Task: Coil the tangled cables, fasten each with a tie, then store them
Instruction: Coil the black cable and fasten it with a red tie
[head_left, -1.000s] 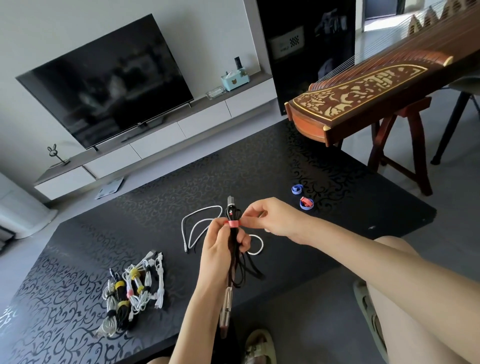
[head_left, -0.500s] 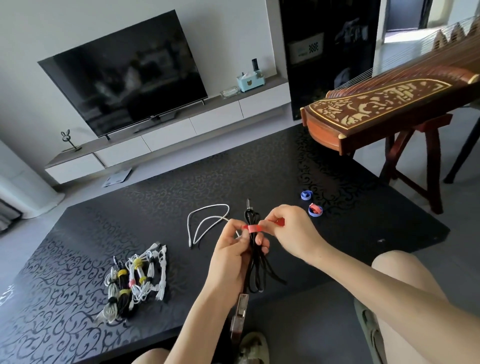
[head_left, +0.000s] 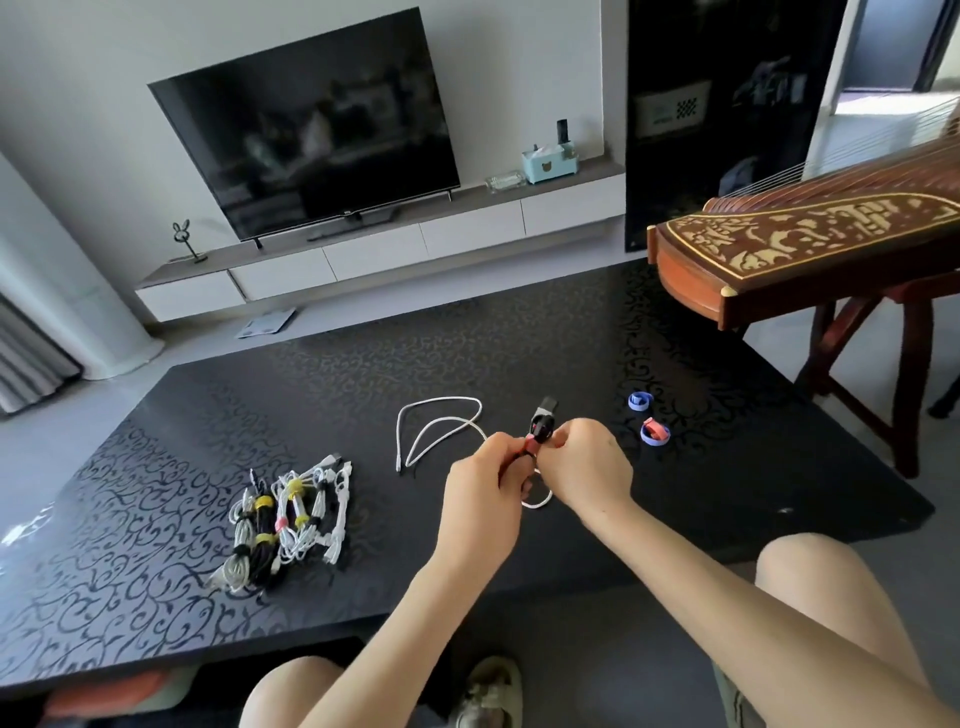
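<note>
On the black table (head_left: 467, 338) lies a pile of tied cables (head_left: 283, 519), with a loose white cable (head_left: 441, 421) near it. Above the table, the left hand (head_left: 485, 504) grips the folded black cable (head_left: 543, 421). The right hand (head_left: 587, 467) pinches the red tie (head_left: 530, 441) wrapped round it. Two rolled blue ties (head_left: 654, 431) lie just beyond. On the far shelf, a pale box (head_left: 549, 165) holds something white.
</note>
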